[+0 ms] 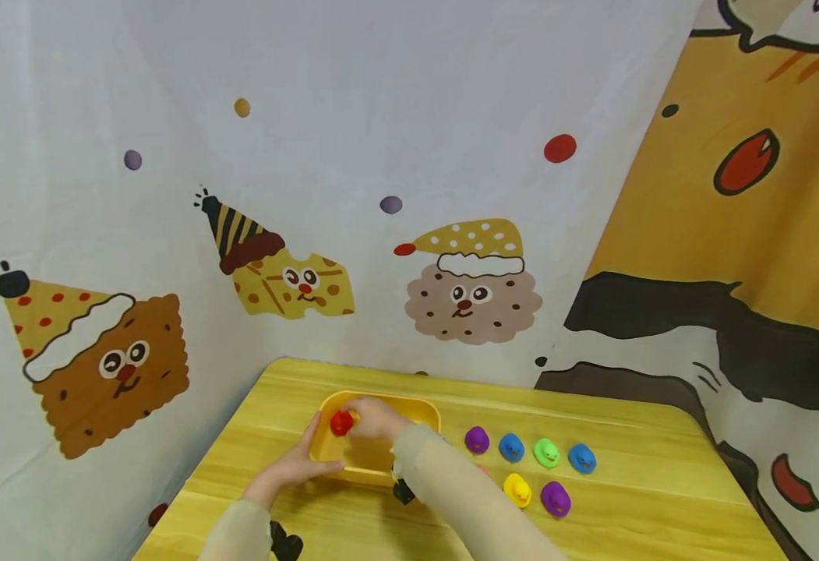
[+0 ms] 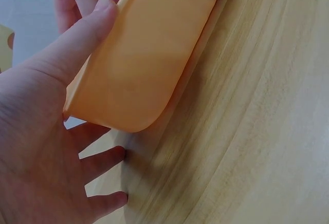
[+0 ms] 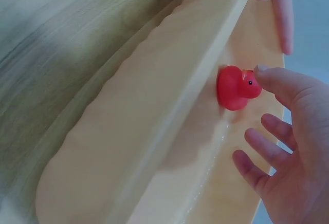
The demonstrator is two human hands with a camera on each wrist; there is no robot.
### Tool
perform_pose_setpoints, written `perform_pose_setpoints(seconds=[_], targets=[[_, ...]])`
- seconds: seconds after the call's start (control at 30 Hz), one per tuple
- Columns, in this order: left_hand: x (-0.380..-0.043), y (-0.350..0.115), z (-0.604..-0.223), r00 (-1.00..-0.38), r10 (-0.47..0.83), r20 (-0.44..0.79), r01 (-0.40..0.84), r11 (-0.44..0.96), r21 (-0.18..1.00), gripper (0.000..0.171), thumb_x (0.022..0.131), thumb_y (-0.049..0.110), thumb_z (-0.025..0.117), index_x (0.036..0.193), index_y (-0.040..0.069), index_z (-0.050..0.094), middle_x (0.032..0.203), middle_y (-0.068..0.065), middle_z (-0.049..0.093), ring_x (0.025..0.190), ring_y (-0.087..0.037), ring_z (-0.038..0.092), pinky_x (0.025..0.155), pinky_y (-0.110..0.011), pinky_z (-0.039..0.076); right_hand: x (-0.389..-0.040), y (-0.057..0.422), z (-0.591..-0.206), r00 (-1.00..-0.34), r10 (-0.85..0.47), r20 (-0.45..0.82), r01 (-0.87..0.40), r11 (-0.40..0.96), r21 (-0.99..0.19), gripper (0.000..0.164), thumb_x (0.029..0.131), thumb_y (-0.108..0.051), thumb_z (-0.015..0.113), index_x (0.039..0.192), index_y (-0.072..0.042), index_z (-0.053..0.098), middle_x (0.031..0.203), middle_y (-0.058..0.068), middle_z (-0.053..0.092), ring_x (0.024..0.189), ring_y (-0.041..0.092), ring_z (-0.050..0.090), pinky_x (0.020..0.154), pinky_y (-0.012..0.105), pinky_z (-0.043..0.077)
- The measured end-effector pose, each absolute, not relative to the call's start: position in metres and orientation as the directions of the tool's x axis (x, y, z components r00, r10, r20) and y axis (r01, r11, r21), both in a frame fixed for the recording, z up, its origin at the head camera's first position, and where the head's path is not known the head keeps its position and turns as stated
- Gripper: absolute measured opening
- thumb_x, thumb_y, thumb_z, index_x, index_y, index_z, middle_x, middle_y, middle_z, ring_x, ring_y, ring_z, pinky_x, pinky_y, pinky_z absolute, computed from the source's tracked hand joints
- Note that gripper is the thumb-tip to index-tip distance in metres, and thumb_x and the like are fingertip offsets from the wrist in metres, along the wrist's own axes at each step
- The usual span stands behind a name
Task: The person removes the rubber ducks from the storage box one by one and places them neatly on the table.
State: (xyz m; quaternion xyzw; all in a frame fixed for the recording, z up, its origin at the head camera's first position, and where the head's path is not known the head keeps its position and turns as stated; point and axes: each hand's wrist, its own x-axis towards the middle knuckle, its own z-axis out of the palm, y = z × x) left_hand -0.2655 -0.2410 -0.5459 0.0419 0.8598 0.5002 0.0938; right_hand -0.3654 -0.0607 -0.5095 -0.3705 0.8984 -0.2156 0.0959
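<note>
A yellow plastic box (image 1: 416, 403) stands on the wooden table, with a red toy duck (image 3: 234, 88) inside, by its left end. My left hand (image 1: 297, 467) holds the box's near left corner; in the left wrist view its thumb lies along the rim and the other fingers spread past the end wall. My right hand (image 1: 374, 421) reaches into the box beside the duck. In the right wrist view its thumb tip is right at the duck's head, while the other visible fingers are spread apart, off the duck. The right sleeve hides part of the box's near side.
Right of the box stand several toy ducks: purple (image 1: 477, 440), blue (image 1: 511, 448), green (image 1: 545, 453), another blue (image 1: 582, 459), yellow (image 1: 517, 490) and another purple (image 1: 556, 499). A pink thing (image 1: 482, 470) peeks out behind the right sleeve. A printed curtain (image 1: 381, 117) hangs behind the table (image 1: 633, 499).
</note>
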Motion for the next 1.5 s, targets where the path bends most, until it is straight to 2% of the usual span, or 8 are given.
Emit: perform_pose_setpoints(seconds=[0.23,0.53,0.93,1.17,1.5], targets=[[-0.263,-0.241,-0.542,-0.979,0.172,-0.109,-0.015,0.475,0.88,0.116,0.082,0.034,0.078,0.154,0.004,-0.008,0.15,-0.042,0.006,0.132,-0.06,0.021,0.103,-0.069,0.023,-0.365,-0.065,-0.51,-0.725,-0.689,-0.005,-0.61,0.645,-0.461,0.048,0.085,-0.013,0.073,0.13,-0.007,0.06,0.127,0.005,0.063,0.115,0.018,0.057,0.1,0.032,0.044],[-0.265,-0.242,-0.543,-0.979,0.142,-0.149,-0.067,0.465,0.883,0.117,0.08,0.03,0.08,0.154,0.006,-0.007,0.154,-0.035,0.004,0.135,-0.055,0.021,0.107,-0.066,0.022,-0.367,-0.072,-0.515,-0.72,-0.694,0.003,-0.622,0.643,-0.448,0.049,0.083,-0.012,0.075,0.13,-0.008,0.061,0.121,0.003,0.065,0.104,0.015,0.059,0.092,0.03,0.047],[-0.266,-0.24,-0.548,-0.979,0.121,-0.166,-0.093,0.464,0.881,0.117,0.079,0.029,0.082,0.155,0.008,-0.005,0.153,-0.036,0.009,0.134,-0.055,0.024,0.105,-0.067,0.024,-0.371,-0.073,-0.526,-0.729,-0.683,-0.045,-0.597,0.666,-0.447,0.056,0.082,-0.014,0.077,0.135,-0.012,0.058,0.13,0.003,0.061,0.11,0.016,0.057,0.095,0.032,0.046],[-0.267,-0.24,-0.547,-0.981,0.121,-0.154,-0.08,0.471,0.878,0.117,0.079,0.029,0.082,0.155,0.007,-0.005,0.153,-0.036,0.009,0.134,-0.056,0.025,0.105,-0.067,0.023,-0.374,-0.075,-0.531,-0.717,-0.697,-0.02,-0.621,0.651,-0.436,0.052,0.08,-0.011,0.076,0.13,-0.011,0.062,0.121,0.0,0.065,0.099,0.01,0.059,0.09,0.027,0.047],[-0.267,-0.239,-0.544,-0.979,0.112,-0.171,-0.1,0.469,0.877,0.118,0.079,0.031,0.082,0.155,0.008,-0.005,0.153,-0.036,0.011,0.133,-0.053,0.028,0.106,-0.065,0.025,-0.371,-0.074,-0.535,-0.752,-0.66,-0.005,-0.57,0.654,-0.497,0.037,0.081,-0.011,0.076,0.117,-0.007,0.066,0.104,0.002,0.068,0.084,0.012,0.058,0.079,0.025,0.049]])
